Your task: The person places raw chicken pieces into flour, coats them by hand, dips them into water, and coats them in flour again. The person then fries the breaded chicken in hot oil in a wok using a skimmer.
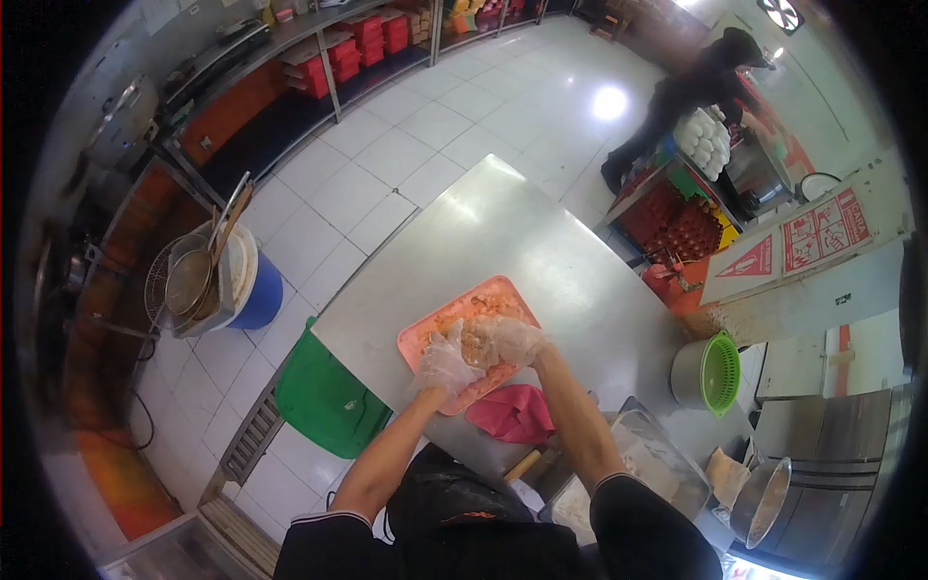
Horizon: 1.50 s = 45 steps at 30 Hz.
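Note:
An orange-pink tray [414, 338] lies on the steel table, with crumbly orange-brown bits scattered over its bottom. Both of my hands wear loose clear plastic gloves and work over this tray. Between them is a lumpy brownish piece of food [476, 340]; its exact kind is hard to make out. My right hand [514, 341] curls around the piece from the right. From the lower left, my left hand [448, 369] presses against it with bent fingers. The gloves hide part of the food and the fingertips.
The steel table [512, 222] has a red cloth [514, 414] near the tray. To the right stand a green basket [720, 372] in a pot and a clear tub [657, 454]. A blue bin [259, 290] and green lid [329, 396] are left. Another person [677, 106] bends at the back right.

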Each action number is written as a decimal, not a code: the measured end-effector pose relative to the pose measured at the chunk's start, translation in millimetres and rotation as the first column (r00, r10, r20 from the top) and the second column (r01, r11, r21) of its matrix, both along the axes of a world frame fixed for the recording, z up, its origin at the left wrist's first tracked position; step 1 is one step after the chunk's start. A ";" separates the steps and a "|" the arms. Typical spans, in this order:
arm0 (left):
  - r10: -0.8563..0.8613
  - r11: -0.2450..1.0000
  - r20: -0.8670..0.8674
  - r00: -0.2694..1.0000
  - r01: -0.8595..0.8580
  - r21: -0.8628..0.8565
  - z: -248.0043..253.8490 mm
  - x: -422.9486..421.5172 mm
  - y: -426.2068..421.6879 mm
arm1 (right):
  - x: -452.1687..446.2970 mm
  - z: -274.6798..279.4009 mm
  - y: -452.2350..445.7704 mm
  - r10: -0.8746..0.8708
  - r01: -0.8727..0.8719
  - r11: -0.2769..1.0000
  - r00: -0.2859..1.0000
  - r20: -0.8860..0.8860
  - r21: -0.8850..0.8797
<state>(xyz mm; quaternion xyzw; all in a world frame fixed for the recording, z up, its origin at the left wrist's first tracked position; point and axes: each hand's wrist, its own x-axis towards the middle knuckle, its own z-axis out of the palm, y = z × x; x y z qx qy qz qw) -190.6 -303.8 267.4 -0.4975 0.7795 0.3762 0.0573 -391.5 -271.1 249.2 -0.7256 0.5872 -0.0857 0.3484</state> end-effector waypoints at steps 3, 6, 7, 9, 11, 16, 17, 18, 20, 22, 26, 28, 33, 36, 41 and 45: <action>0.006 0.996 -0.079 0.997 -0.013 -0.091 -28.4 6.2 -0.1 | 2.3 17.6 2.8 0.067 -0.068 0.995 0.998 -0.019 -0.068; 0.035 0.998 -0.118 0.992 -0.040 -0.041 -17.8 9.8 2.2 | -1.8 -14.0 -5.4 0.143 -0.150 0.983 0.987 -0.075 -0.110; 0.029 0.998 -0.114 0.993 -0.034 -0.043 -24.8 11.7 3.3 | 8.7 3.6 -12.4 0.137 -0.144 0.983 0.988 -0.072 -0.113; -0.010 0.990 -0.198 0.980 -0.018 -0.139 -44.5 15.4 7.8 | 37.9 49.7 -28.9 0.137 -0.045 0.965 0.927 -0.348 0.260; -0.024 0.992 -0.192 0.981 0.000 -0.125 -29.5 16.7 11.7 | 48.9 44.6 -34.6 0.182 -0.037 0.953 0.861 -0.474 0.300; -0.041 0.997 -0.156 0.987 0.030 -0.072 -29.8 15.6 15.6 | 11.9 -64.7 -20.3 -0.290 0.308 0.951 0.908 -0.302 0.013; -0.017 0.994 -0.194 0.981 -0.006 -0.114 -15.0 16.7 21.0 | 7.5 -19.6 -15.4 -0.210 0.234 0.970 0.948 -0.237 0.074; 0.005 0.988 -0.239 0.971 -0.043 -0.151 -4.8 16.8 23.1 | 1.4 6.8 -7.6 -0.130 0.153 0.980 0.976 -0.172 0.126; -0.008 0.990 -0.250 0.968 -0.027 -0.138 0.5 15.8 23.0 | -23.0 -43.3 12.5 -0.366 0.308 0.922 0.890 0.272 0.233; -0.011 0.993 -0.273 0.962 -0.022 -0.117 4.1 12.6 25.3 | -32.9 -39.5 32.7 -0.533 0.382 0.846 0.576 0.620 0.372; -0.013 0.988 -0.181 0.983 -0.015 -0.154 -8.7 8.5 22.1 | -20.9 56.6 70.9 -0.284 0.302 0.948 0.945 0.161 -0.097; 0.030 0.995 -0.186 0.982 -0.048 -0.091 -9.2 8.2 23.0 | -15.1 48.9 87.6 -0.468 0.466 0.884 0.880 0.080 0.039; 0.089 0.985 -0.155 0.984 -0.110 -0.134 -3.5 8.3 35.9 | -14.5 30.7 117.1 -0.657 0.707 0.344 -0.289 0.697 0.617; 0.065 0.983 -0.111 0.992 -0.083 -0.163 -8.7 4.5 37.0 | -31.6 -12.0 127.9 -0.547 0.705 0.335 -0.395 0.738 0.625; 0.041 0.942 -0.126 0.991 -0.081 -0.326 6.9 3.5 64.1 | -18.1 50.9 143.6 -0.397 0.641 0.332 -0.571 0.719 0.692; -0.004 0.882 -0.294 0.956 -0.135 -0.452 12.8 3.8 96.8 | -20.8 93.8 188.5 -0.284 0.708 0.411 -0.499 0.819 0.574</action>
